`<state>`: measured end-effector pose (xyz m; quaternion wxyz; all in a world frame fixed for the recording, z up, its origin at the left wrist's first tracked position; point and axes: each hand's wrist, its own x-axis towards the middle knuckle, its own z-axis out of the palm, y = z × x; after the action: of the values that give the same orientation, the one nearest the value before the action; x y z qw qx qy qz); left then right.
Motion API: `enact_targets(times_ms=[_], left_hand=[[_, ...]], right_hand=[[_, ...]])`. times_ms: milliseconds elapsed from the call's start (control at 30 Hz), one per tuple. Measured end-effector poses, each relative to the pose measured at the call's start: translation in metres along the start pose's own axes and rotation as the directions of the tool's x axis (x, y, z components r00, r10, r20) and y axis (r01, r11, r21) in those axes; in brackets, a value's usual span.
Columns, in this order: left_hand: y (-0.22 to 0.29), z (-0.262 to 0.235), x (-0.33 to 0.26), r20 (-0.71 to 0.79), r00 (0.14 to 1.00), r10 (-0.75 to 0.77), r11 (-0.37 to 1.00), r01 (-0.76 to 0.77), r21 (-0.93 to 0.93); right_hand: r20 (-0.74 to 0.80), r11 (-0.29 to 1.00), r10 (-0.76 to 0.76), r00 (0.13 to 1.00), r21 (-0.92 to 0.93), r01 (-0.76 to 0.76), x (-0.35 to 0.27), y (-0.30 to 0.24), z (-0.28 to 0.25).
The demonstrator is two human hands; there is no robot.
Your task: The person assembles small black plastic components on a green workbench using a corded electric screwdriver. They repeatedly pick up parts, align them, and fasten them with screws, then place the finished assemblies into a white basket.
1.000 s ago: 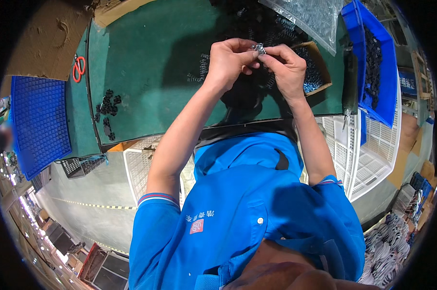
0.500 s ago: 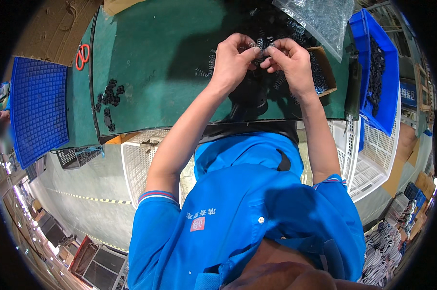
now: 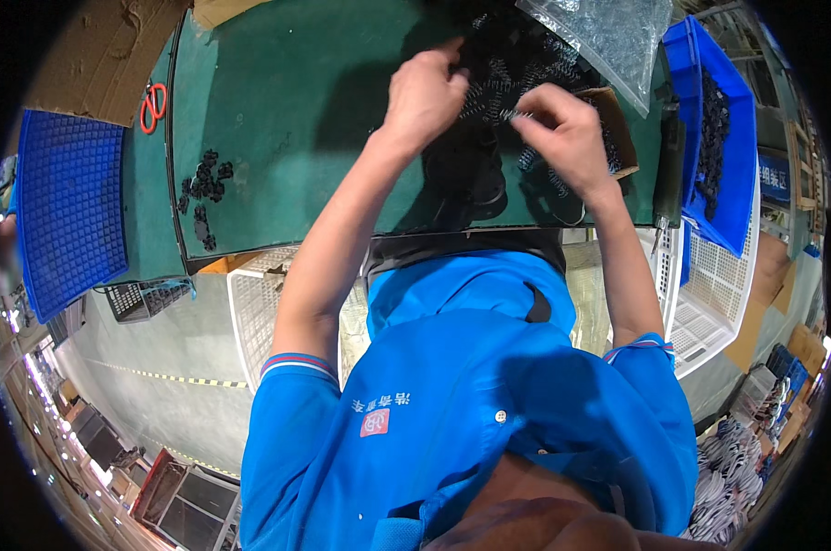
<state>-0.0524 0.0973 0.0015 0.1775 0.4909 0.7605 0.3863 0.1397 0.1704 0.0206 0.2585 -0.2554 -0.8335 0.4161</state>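
My right hand [image 3: 567,133] has its thumb and fingers pinched together, with a small metal coil spring [image 3: 507,115] at the tips. To the left and farther up, my left hand [image 3: 425,96] reaches over the dark area of the green table [image 3: 287,110]. Its index finger and thumb are apart, and nothing can be made out between them against the dark background. Loose coil springs [image 3: 500,72] lie in a pile between and beyond the hands. Beside my right wrist, an open cardboard box [image 3: 625,138] holds more springs.
A clear plastic bag [image 3: 608,41] lies behind the box. At the right stands a blue bin [image 3: 741,156] of black parts. Small black parts [image 3: 209,179], orange-handled scissors [image 3: 153,107] and a blue grid tray [image 3: 71,202] are at the left. White crates [image 3: 255,308] stand below the table edge.
My hands were together over the springs and have moved apart. The left went farther up and left; the right came slightly nearer, with a spring in its fingertips.
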Motion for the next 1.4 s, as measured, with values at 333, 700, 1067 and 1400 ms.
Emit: enact_targets(times_ms=[333,700,1067,1400], left_hand=[[0.001,-0.003,-0.073,0.326,0.94,-0.102,0.99,0.064,0.125],[-0.006,-0.002,-0.081,0.223,0.971,-0.081,0.996,0.086,-0.01],[0.034,-0.001,-0.082,-0.053,0.997,0.049,0.701,-0.072,-0.709],[0.029,-0.01,-0.096,-0.022,0.995,0.093,0.67,-0.079,-0.738]], right_hand=[[0.1,0.893,-0.053,0.994,-0.44,0.092,-0.008,0.013,0.031],[0.029,0.622,0.16,0.987,-0.779,-0.078,0.074,0.078,-0.02],[0.228,0.805,0.084,0.97,0.558,-0.201,-0.006,-0.023,-0.014],[0.186,0.853,-0.074,0.98,0.52,-0.035,-0.027,-0.038,0.011]])
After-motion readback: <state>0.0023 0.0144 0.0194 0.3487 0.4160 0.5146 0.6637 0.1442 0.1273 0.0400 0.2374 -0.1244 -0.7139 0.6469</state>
